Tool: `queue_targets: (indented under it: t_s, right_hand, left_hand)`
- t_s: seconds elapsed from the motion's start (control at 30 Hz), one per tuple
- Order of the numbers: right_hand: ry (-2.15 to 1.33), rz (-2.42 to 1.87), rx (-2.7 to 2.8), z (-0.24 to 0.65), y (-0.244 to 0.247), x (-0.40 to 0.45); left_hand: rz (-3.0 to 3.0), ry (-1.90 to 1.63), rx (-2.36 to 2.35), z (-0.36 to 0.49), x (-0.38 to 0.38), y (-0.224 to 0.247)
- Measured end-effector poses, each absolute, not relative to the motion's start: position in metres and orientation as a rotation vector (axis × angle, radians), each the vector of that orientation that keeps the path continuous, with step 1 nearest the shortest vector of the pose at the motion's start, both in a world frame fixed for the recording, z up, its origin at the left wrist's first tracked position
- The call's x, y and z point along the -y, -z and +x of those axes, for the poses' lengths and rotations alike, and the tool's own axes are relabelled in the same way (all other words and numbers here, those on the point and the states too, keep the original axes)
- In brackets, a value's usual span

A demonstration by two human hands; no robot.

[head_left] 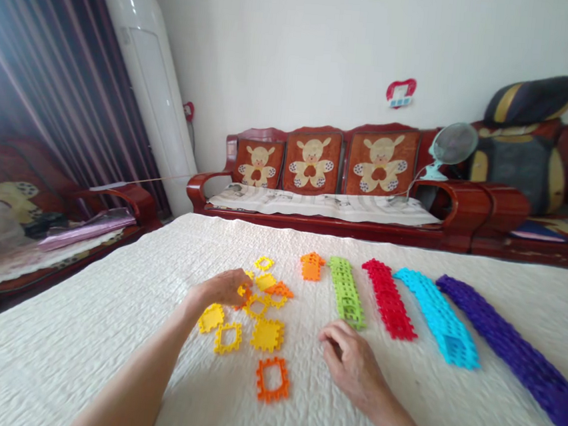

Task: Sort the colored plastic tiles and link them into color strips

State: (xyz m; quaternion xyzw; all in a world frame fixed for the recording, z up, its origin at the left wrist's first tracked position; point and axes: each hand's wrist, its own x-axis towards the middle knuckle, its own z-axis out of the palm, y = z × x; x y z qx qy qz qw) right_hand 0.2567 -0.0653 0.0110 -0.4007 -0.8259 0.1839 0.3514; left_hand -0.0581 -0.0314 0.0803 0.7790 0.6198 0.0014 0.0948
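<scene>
My left hand (226, 288) reaches into a loose group of yellow and orange toothed plastic pieces, its fingers closed around a piece mostly hidden behind them. Near it lie a solid yellow square (267, 335), a yellow frame (228, 337) and an orange triangle (280, 289). Closer to me is an orange square frame (260, 379). My right hand (345, 359) rests on the white quilted cover with its fingers curled; whether anything is in them is hidden. Just beyond it, a green row (344, 289) of pieces starts beside a short orange row (311, 267).
Farther right lie a red row (389, 300), a light blue row (437, 315) and a long purple row (512, 349). Behind the white cover (128, 318) stands a wooden sofa (323, 225) with bear cushions. A small fan (454, 146) stands at its right arm.
</scene>
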Motion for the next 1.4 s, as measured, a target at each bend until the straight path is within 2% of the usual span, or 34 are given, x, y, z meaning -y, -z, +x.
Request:
queue_targets:
  t_s: [0.33,0.6,0.9,1.17,1.4]
  right_hand:
    - [-0.464,-1.04,2.139,0.256,-0.012,0.066]
    - [-0.462,-1.042,2.134,0.257,-0.011,0.065]
    - [-0.476,-1.049,2.132,0.256,-0.011,0.066]
    - [-0.458,-1.037,2.12,0.256,-0.008,0.065]
    - [-0.451,-1.048,2.132,0.256,-0.009,0.065]
  left_hand:
    - [2.244,0.146,-1.927,-0.052,0.035,-0.086]
    - [2.291,-0.286,-2.006,-0.053,0.023,-0.078]
    - [2.428,-0.535,-1.952,-0.04,0.009,-0.054]
    - [2.417,-0.43,-1.916,-0.032,-0.006,-0.043]
    - [2.359,-0.629,-1.878,-0.038,-0.012,-0.036]
